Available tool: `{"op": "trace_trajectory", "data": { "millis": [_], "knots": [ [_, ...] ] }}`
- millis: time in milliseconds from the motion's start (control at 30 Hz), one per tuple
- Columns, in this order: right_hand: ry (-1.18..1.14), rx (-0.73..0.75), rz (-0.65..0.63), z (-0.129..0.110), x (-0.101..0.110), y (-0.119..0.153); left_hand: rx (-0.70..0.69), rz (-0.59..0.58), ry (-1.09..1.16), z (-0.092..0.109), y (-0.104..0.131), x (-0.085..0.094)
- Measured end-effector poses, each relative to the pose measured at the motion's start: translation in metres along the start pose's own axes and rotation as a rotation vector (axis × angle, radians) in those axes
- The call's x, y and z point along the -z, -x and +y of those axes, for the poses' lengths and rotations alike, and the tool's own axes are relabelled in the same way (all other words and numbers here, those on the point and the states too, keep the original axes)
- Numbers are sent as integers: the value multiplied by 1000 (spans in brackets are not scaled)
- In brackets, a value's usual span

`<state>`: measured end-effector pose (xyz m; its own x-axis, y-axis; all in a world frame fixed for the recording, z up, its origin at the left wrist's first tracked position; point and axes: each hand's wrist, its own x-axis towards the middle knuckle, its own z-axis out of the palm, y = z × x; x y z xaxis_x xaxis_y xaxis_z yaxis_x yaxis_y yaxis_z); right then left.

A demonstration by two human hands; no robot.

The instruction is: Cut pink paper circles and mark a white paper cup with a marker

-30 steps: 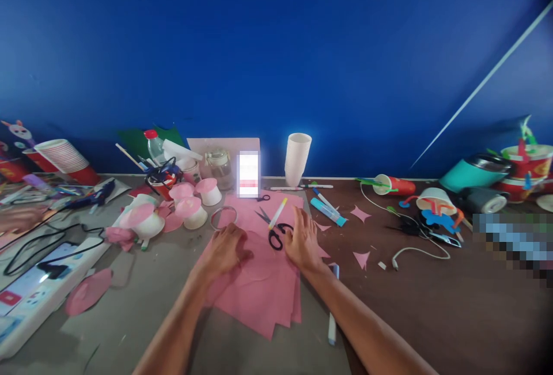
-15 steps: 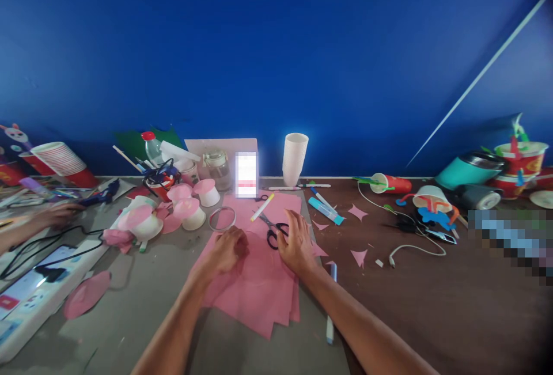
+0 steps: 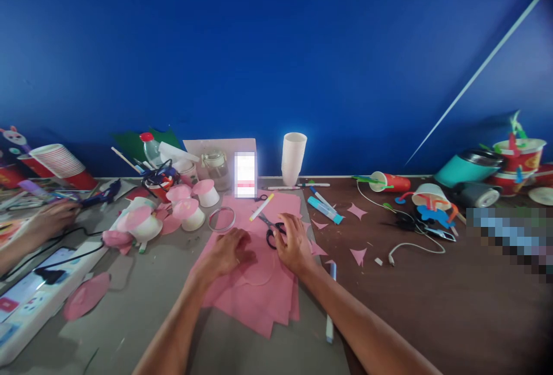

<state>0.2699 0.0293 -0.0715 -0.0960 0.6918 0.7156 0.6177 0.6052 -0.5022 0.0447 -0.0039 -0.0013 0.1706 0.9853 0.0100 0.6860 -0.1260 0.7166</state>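
Note:
My left hand [image 3: 228, 253] hovers low over a stack of pink paper sheets [image 3: 248, 306], its fingers loosely bent and apart. By its fingertips a round pink paper disc [image 3: 259, 271] lies on the stack; whether they touch it I cannot tell. My right hand [image 3: 296, 245] is at the black-handled scissors [image 3: 271, 227], fingers stretched and thumb apart beside the handles, which it partly covers. The scissors lie on the paper, blades pointing away to the left. Just beyond are a yellow-capped marker [image 3: 261, 207] and a clear ring [image 3: 222, 219].
White cups with pink paper tops [image 3: 190, 213] cluster at the left. A power strip [image 3: 52, 291] and another person's hand [image 3: 60, 219] are farther left. A stack of white cups [image 3: 294, 159] stands by the wall. Pink scraps [image 3: 358, 256] and a cable [image 3: 417, 248] lie at the right.
My left hand's fingers have spread a little, and the pink disc between my hands shows more plainly. My right hand has shifted slightly down and left at the scissors.

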Motion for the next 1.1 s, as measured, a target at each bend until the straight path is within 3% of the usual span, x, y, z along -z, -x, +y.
{"op": "trace_trajectory", "data": {
  "millis": [167,633,833,1100],
  "knots": [
    [-10,14,-19,-1,2,0,-1,-66,-223,0,3,-8],
    [17,-4,-46,-3,5,-2,-23,-39,-288,-12,3,-18],
    [14,31,-28,0,3,0,-33,-20,-147,-11,-1,-16],
    [-85,-54,-30,0,4,-3,2,114,187,-3,-5,-7]
  ]
}}
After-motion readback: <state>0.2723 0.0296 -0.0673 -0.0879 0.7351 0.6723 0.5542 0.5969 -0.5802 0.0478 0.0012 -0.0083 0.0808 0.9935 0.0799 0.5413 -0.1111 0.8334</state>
